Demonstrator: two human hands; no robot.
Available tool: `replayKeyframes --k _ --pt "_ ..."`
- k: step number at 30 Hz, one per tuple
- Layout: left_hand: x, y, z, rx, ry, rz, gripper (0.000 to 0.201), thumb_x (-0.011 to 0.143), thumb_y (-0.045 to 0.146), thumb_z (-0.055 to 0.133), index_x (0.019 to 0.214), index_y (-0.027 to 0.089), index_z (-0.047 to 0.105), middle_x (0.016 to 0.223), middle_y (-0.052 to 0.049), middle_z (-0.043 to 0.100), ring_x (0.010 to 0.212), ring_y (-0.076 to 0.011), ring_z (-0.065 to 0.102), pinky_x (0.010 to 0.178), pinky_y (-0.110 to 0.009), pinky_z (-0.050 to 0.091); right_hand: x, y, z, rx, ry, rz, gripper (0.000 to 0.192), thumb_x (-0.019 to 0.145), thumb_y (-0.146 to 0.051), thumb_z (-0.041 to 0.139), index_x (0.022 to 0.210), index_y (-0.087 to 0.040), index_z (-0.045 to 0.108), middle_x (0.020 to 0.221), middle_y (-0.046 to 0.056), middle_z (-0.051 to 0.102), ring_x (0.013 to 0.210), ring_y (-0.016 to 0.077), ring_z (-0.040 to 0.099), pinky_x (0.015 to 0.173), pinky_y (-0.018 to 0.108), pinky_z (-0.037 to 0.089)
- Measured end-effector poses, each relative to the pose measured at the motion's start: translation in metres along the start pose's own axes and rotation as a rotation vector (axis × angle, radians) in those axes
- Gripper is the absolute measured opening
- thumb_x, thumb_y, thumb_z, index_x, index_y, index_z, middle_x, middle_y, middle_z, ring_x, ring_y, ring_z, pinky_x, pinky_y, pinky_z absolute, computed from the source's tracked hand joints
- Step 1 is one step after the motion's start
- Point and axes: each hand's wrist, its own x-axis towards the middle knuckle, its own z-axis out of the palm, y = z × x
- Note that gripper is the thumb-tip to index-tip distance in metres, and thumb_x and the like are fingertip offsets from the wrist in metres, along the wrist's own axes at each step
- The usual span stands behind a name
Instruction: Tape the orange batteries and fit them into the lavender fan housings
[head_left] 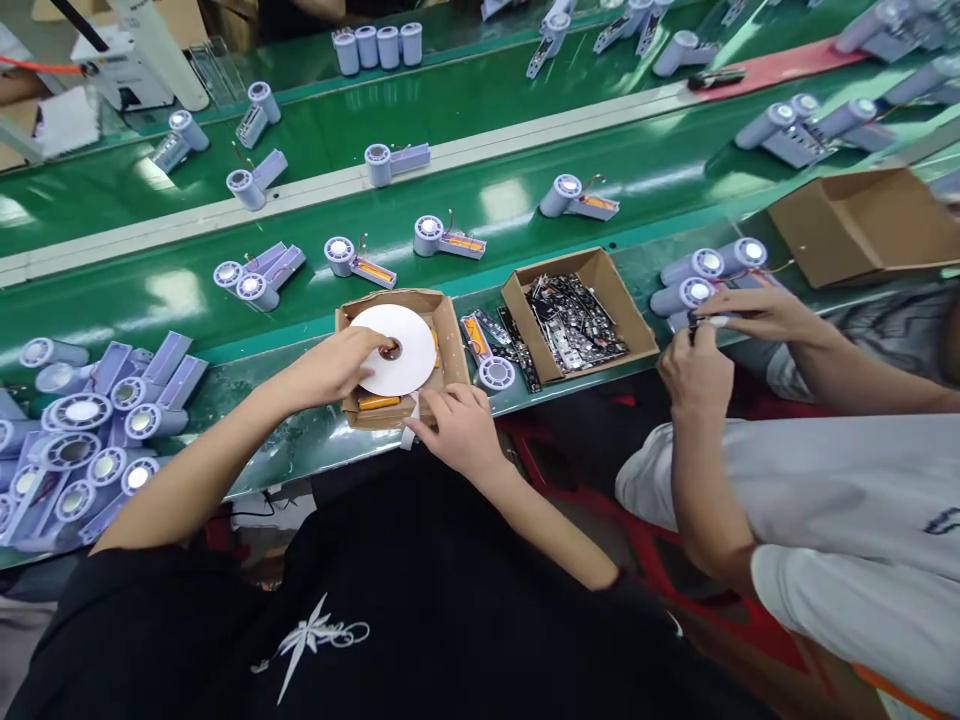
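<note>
The landmark here is the small box at the near edge of the green belt. A white reel lies flat on top of this box and covers most of its opening. The left hand rests on the reel, with the fingers bent and the tips at the centre hole; it presses and does not close around anything. The right hand is at the near right corner of the box, and its fingers seem to pinch a small white strip that hangs at the near wall. I cannot tell for sure if the strip is really gripped.

To do this step well, I think the left hand should keep the reel steady at the hub, so the reel turns only a little. The right hand should pull the strip straight and slowly, away from the box and not upward, or the light box may tip or slide.

Just right of the box lies a fan part, and further right stands an open box of black parts. Left of the box there is a heap of grey fan shells. Well to the right, another person's hands work on a similar part.
</note>
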Motion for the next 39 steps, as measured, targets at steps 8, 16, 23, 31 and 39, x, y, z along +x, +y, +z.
replayKeyframes --k 8,16,23,31,39 --pt "-0.011 0.015 -0.009 0.28 -0.001 -0.064 0.066 0.093 0.046 0.078 0.151 0.019 0.065 0.155 -0.022 0.069 0.151 -0.0505 0.052 0.131 -0.078 0.029 -0.021 -0.001 -0.022 0.218 0.054 -0.061 0.02 0.112 -0.031 0.059 0.109 -0.028 0.078 0.1 0.006 0.087 0.091 0.0257 0.079 0.11 0.047 0.049" --pt "-0.124 0.038 0.002 0.27 0.582 -0.277 0.078 0.086 0.032 0.083 0.157 0.029 0.05 0.135 -0.015 0.072 0.143 -0.0442 0.056 0.124 -0.066 0.044 0.023 -0.023 -0.041 -0.023 -0.492 -0.323 0.03 0.113 -0.047 0.066 0.128 -0.026 0.082 0.102 0.008 0.088 0.093 0.0256 0.083 0.079 0.032 0.054" --pt "-0.149 0.052 0.039 0.244 0.582 -0.352 0.088 0.081 0.016 0.079 0.164 0.032 0.052 0.134 -0.014 0.076 0.141 -0.0456 0.053 0.119 -0.067 0.048 0.125 -0.037 0.002 -0.215 -0.696 -0.371 0.03 0.1 -0.011 0.075 0.129 -0.017 0.081 0.127 0.018 0.084 0.113 0.0315 0.081 0.093 0.036 0.061" --pt "-0.155 0.056 0.046 0.255 0.483 -0.327 0.077 0.083 0.013 0.075 0.157 0.033 0.066 0.133 -0.013 0.081 0.142 -0.043 0.057 0.118 -0.064 0.049 0.095 -0.012 -0.037 0.922 0.14 0.072 0.054 0.084 -0.061 0.096 0.119 -0.03 0.07 0.113 0.005 0.083 0.101 0.0263 0.085 0.093 0.043 0.072" --pt "-0.147 0.061 0.052 0.279 0.457 -0.295 0.084 0.089 0.014 0.073 0.168 0.039 0.056 0.142 -0.008 0.08 0.142 -0.0437 0.055 0.119 -0.066 0.047 0.053 -0.053 -0.013 0.787 0.141 0.188 0.055 0.092 -0.064 0.085 0.134 -0.029 0.083 0.139 0.01 0.083 0.132 0.037 0.079 0.123 0.054 0.061"
